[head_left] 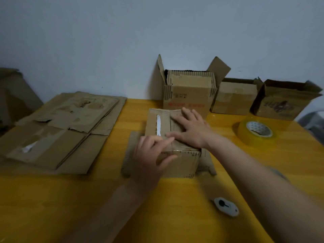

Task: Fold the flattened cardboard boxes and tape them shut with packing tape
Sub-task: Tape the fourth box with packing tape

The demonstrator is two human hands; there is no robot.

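Observation:
A small cardboard box (pixel 157 123) stands in the middle of the yellow table (pixel 175 207), its top flaps folded down and its lower flaps splayed out on the table. My right hand (pixel 191 128) lies flat on the top flaps, fingers spread, pressing them down. My left hand (pixel 150 155) rests at the box's near top edge, the index finger pressing along the seam and the thumb against the front face. A roll of clear packing tape (pixel 255 133) lies flat to the right. Several flattened boxes (pixel 61 130) are stacked on the left.
Three folded boxes with open tops stand along the wall: a tall one (pixel 189 92), a lower one (pixel 234 97) and one with dark print (pixel 282 100). A small white and black cutter (pixel 226 206) lies near the front right. More cardboard (pixel 15 95) leans at far left.

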